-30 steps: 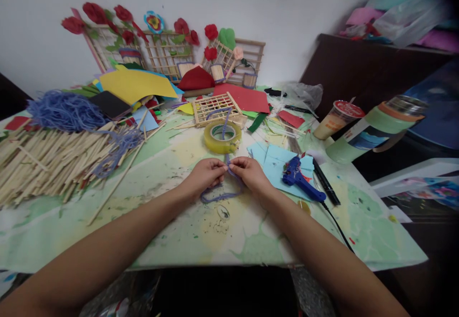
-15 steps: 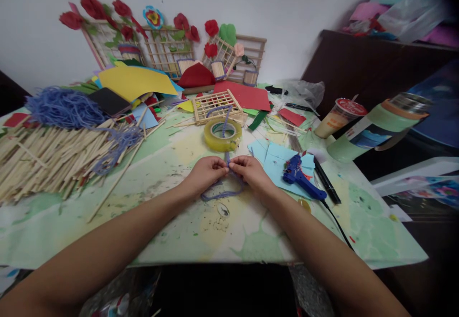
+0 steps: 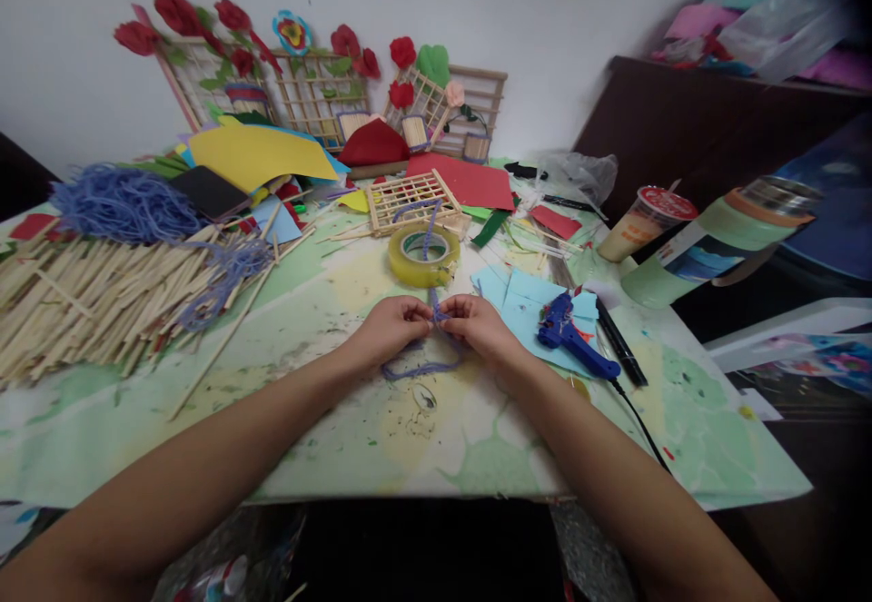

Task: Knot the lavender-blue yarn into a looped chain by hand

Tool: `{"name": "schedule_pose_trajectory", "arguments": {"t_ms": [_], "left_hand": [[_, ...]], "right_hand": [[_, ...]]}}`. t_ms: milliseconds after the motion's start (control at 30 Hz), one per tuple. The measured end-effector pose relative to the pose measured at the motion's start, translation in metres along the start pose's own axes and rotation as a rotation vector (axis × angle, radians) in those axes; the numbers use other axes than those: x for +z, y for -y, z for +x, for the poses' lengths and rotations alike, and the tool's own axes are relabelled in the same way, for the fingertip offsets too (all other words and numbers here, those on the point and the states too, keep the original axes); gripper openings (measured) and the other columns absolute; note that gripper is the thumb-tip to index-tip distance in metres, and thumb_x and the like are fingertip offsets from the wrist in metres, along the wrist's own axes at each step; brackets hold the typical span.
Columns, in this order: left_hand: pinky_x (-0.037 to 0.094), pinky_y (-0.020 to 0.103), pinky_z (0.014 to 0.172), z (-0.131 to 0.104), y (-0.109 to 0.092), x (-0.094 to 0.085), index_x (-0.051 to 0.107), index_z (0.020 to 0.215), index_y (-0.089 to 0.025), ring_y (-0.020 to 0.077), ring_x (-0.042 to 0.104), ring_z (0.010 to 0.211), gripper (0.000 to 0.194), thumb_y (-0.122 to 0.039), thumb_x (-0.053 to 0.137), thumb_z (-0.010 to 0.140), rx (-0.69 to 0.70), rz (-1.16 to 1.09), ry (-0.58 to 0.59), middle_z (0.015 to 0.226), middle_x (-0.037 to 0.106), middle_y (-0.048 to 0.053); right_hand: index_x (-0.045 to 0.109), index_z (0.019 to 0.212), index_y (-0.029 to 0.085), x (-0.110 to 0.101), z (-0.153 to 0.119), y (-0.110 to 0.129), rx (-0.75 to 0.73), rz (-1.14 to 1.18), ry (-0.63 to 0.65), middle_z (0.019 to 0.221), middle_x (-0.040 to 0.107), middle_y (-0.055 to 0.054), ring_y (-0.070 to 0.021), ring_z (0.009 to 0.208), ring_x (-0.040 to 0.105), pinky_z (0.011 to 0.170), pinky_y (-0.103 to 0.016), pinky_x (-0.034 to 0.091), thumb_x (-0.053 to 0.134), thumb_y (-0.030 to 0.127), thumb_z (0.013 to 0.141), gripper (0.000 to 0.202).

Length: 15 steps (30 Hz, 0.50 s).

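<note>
Purple-blue yarn (image 3: 426,369) runs between my two hands, with a loose loop lying on the table below them. My left hand (image 3: 395,323) pinches the yarn between thumb and fingertips. Close beside it, my right hand (image 3: 471,319) is closed on the same yarn, its fingertips a small gap away. From the fingers the yarn goes up across a roll of yellowish clear tape (image 3: 401,261) and on to a small lattice of wooden sticks (image 3: 412,195). The exact form of the yarn between the fingertips is too small to make out.
Wooden sticks (image 3: 102,311) and a yarn heap (image 3: 123,204) cover the left. A blue glue gun (image 3: 565,330) rests on light blue paper (image 3: 528,302), its cord trailing off the front. A cup (image 3: 637,230) and a bottle (image 3: 708,252) stand right. Stick trellises with paper flowers (image 3: 320,84) line the wall.
My hands stay almost in place. The fingertips have drawn slightly apart, and more of the yarn shows between them.
</note>
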<state>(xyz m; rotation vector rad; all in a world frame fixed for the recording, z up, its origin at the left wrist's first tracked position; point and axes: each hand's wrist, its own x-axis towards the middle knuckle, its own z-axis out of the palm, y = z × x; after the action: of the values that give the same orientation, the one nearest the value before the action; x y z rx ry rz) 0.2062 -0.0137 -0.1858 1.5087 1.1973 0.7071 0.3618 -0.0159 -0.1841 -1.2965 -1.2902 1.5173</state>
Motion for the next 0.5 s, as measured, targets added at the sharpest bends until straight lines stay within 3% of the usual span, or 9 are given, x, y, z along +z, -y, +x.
{"name": "schedule_pose_trajectory", "arguments": {"t_ms": [267,500], "left_hand": [[0.034,0.021,0.049,0.000,0.000,0.002,0.060,0.074,-0.013,0.0090,0.047,0.052,0.015,-0.019,0.056,0.060,0.037,0.061,-0.026,0.060,0.056,-0.001],[0.034,0.021,0.049,-0.002,-0.004,0.002,0.062,0.077,-0.013,0.0094,0.048,0.053,0.018,-0.024,0.057,0.063,0.053,0.098,-0.016,0.062,0.059,0.001]], "right_hand": [[0.052,0.069,0.016,0.001,0.003,-0.011,-0.106,-0.173,-0.001,0.053,0.048,0.004,-0.0069,0.044,0.039,0.044,-0.021,0.028,0.060,0.025,0.060,0.015],[0.054,0.070,0.016,0.002,0.007,-0.016,-0.071,-0.137,-0.019,0.055,0.053,0.003,-0.0068,0.043,0.040,0.041,-0.019,0.027,0.052,0.013,0.058,0.012]]}}
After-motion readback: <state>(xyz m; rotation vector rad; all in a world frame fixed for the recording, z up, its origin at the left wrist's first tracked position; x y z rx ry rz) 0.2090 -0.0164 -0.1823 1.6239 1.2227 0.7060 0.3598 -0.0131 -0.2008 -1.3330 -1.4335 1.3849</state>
